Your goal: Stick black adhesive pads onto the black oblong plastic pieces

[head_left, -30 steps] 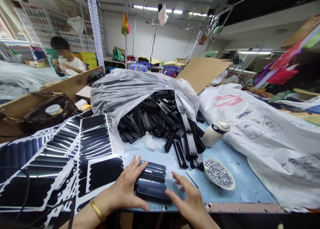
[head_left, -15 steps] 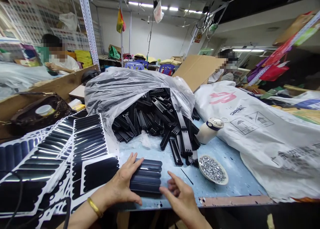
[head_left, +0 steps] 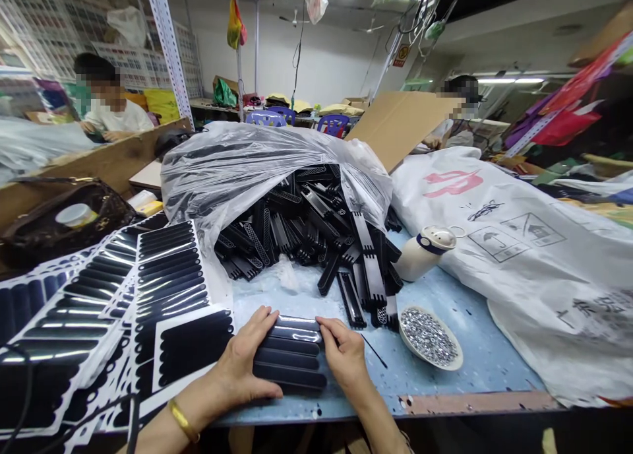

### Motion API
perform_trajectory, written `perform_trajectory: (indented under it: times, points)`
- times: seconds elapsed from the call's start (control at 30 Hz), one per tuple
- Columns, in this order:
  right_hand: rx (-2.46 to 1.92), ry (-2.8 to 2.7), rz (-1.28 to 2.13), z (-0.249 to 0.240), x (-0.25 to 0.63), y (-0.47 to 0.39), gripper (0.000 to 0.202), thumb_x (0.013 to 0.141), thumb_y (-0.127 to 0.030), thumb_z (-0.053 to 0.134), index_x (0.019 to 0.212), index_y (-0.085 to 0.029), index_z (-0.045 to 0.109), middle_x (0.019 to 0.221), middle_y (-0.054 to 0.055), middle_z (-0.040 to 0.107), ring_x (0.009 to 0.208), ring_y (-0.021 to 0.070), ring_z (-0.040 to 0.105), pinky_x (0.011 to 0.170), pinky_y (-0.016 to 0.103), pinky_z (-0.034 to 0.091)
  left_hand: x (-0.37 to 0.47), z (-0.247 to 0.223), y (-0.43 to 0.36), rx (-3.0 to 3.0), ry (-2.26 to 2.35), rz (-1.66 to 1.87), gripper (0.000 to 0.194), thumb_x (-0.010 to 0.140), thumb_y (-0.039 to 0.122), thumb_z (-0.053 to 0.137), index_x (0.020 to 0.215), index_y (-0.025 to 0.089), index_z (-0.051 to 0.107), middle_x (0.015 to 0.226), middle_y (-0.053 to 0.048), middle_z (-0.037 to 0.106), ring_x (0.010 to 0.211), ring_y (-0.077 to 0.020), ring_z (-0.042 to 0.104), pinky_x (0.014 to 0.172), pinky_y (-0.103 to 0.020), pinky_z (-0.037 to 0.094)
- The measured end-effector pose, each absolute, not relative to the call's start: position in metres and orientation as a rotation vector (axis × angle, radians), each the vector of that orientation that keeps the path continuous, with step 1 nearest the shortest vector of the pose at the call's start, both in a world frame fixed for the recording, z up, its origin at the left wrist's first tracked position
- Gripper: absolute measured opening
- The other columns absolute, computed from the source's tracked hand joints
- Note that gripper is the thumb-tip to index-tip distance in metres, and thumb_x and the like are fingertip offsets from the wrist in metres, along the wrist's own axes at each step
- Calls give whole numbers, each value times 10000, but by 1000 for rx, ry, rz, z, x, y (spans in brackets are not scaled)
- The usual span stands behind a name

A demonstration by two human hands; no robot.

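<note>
Here are the dark strips (head_left: 289,358), lying side by side in a neat block on the blue table (head_left: 475,328), right between the two hands. And there's the change: the right hand (head_left: 346,355), loosely open beside the block a moment ago, has moved in to its far right corner, so there's now a hand at either end. Its thumb and forefinger draw close together at the tip of the farthest strip; whether they actually pinch it, I can't tell. Over on the other side, the left hand (head_left: 242,358) spreads wide around the left ends, fingertips at the far corner, thumb out along the near side. Just right of the hands lies a thin black stick (head_left: 374,350), then a bowl (head_left: 459,360) of shiny bits, with black pieces (head_left: 306,223) heaped behind and printed sheets (head_left: 171,269) off left.
</note>
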State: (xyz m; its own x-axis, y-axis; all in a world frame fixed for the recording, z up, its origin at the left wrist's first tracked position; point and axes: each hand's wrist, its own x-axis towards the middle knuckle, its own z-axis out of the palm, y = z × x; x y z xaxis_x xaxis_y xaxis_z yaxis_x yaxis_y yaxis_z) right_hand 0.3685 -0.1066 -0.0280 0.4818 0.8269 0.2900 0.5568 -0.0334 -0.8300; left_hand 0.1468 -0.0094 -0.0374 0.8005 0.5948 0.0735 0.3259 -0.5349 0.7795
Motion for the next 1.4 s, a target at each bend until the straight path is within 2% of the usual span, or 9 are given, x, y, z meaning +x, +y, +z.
perform_trajectory:
  times: [0.2, 0.4, 0.63, 0.77, 0.93, 1.03, 1.13, 1.27, 1.4]
  points:
    - [-1703, -1145, 482, -19, 388, -112, 449, 887, -517, 496, 1022, -171, 748, 972, 143, 771, 841, 276, 748, 618, 357, 620, 131, -33, -1, 2158, 612, 426, 1351, 433, 522, 922, 1545, 274, 197, 1606, -167, 135, 1459, -399, 114, 1178, -581, 164]
    - [-1741, -1435, 428, -10, 376, -124, 458, 803, -410, 626, 1190, -174, 689, 1117, 147, 726, 1021, 299, 691, 862, 439, 581, 123, -20, 7, 2097, 641, 324, 1244, 461, 343, 939, 1520, 252, 293, 1556, -140, 346, 1426, -348, 320, 1185, -501, 248]
    - [-1742, -1764, 370, -19, 392, -147, 933, 593, -419, 852, 1427, -206, 493, 1349, 156, 598, 1189, 361, 596, 968, 471, 532, 113, 0, 9, 2036, 680, 341, 1264, 444, 406, 942, 1519, 236, 300, 1511, -141, 427, 1335, -361, 452, 1147, -480, 329]
    - [-1776, -1673, 370, -24, 414, -143, 816, 561, -409, 857, 1321, -242, 612, 1044, 106, 738, 848, 295, 714, 735, 384, 616, 98, 10, 8, 2044, 871, 321, 1203, 447, 492, 924, 1487, 237, 377, 1210, -99, 641, 1019, -271, 620, 947, -396, 512]
    - [-1817, -1645, 562, -15, 414, -133, 698, 595, -388, 817, 1248, -201, 657, 674, -17, 667, 473, 141, 583, 469, 265, 544, 106, 18, 8, 2027, 891, 129, 1225, 339, 515, 929, 1430, 214, 461, 900, 5, 604, 712, -148, 524, 645, -255, 513]
    - [-1733, -1661, 529, -7, 405, -127, 538, 738, -410, 718, 1225, -190, 662, 664, -18, 673, 471, 130, 596, 451, 237, 526, 124, 22, 14, 1963, 911, 149, 1006, 542, 535, 844, 1407, 167, 486, 840, 4, 596, 664, -135, 528, 619, -247, 490]
    - [-1644, -1630, 417, -3, 398, -118, 338, 884, -408, 578, 1076, -169, 720, 538, -28, 633, 413, 124, 582, 399, 209, 494, 143, 20, 23, 1776, 990, 248, 527, 880, 463, 506, 1254, 107, 610, 679, 17, 567, 511, -110, 537, 515, -226, 442]
    - [-1556, -1644, 282, -8, 392, -108, 256, 908, -347, 568, 951, -167, 745, 614, 18, 720, 483, 149, 673, 465, 202, 548, 162, 12, 34, 1683, 967, 226, 292, 834, 305, 509, 797, 99, 713, 519, 29, 520, 423, -98, 513, 423, -193, 368]
    - [-1580, -1653, 298, -12, 386, -106, 228, 906, -300, 550, 932, -189, 748, 810, 64, 784, 664, 193, 749, 591, 225, 600, 170, 6, 41, 1538, 971, 192, 189, 748, 264, 591, 689, 111, 685, 467, 29, 531, 405, -102, 513, 381, -180, 351]
